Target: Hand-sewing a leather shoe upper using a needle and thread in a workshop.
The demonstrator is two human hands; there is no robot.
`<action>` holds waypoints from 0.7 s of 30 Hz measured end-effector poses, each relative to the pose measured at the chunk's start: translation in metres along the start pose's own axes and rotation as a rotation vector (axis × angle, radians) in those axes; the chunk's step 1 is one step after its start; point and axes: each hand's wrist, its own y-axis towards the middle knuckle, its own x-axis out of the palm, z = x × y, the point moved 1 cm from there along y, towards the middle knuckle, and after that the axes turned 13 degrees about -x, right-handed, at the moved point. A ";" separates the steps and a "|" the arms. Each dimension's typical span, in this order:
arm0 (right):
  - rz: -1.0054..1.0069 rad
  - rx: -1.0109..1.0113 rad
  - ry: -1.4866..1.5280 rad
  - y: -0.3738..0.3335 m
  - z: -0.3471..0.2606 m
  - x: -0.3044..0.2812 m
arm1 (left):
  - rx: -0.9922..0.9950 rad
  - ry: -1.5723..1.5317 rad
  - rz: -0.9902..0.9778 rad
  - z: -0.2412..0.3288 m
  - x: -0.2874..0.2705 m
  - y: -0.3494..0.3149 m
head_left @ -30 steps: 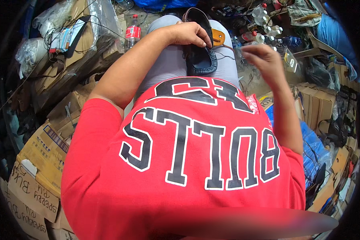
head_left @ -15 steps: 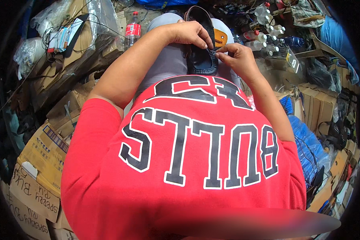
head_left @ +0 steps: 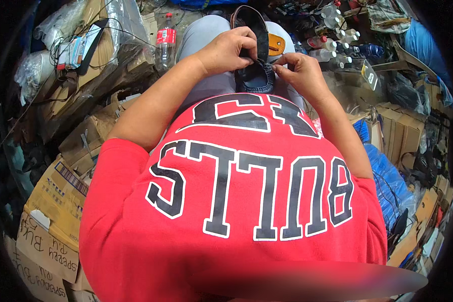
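A dark moccasin-style shoe (head_left: 255, 84) with gathered stitching round its toe lies on my lap, toe towards me. A tan leather piece (head_left: 276, 45) with small holes shows at its right side. My left hand (head_left: 230, 50) is over the shoe's middle, fingers curled and thumb and fingertips closed in a pinch; whatever is between them is too small to make out. At the right of the toe, my right hand (head_left: 301, 73) pinches the stitched edge with thumb and forefinger. Any needle or thread there cannot be made out.
Left of my knees stands a bottle with a red label (head_left: 166, 43). Several small bottles (head_left: 334, 45) cluster at the far right. Cardboard (head_left: 55, 196) lies at the left, with clear plastic wrapping (head_left: 121, 30) beyond. Blue plastic sheeting (head_left: 385, 176) lies at the right.
My left hand has drawn left, away from the stitched edge, and its fingers have curled in. My right hand has stayed almost in place at the shoe.
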 end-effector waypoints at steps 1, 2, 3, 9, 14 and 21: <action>0.012 -0.025 -0.006 0.000 0.000 0.000 | -0.024 -0.014 -0.009 0.001 0.000 -0.002; 0.011 -0.024 -0.006 -0.001 -0.001 0.001 | -0.024 -0.015 -0.010 0.001 0.001 -0.004; 0.014 -0.022 0.011 -0.001 -0.003 0.001 | -0.014 -0.004 -0.003 0.000 0.001 -0.007; -0.008 0.008 0.020 0.000 -0.001 0.002 | -0.017 -0.017 0.004 0.002 0.001 -0.014; -0.005 0.020 0.022 0.000 0.000 0.005 | 0.044 0.025 0.014 0.001 0.000 -0.018; -0.013 -0.044 0.004 0.000 -0.005 0.007 | -0.186 0.035 -0.014 0.005 -0.004 -0.009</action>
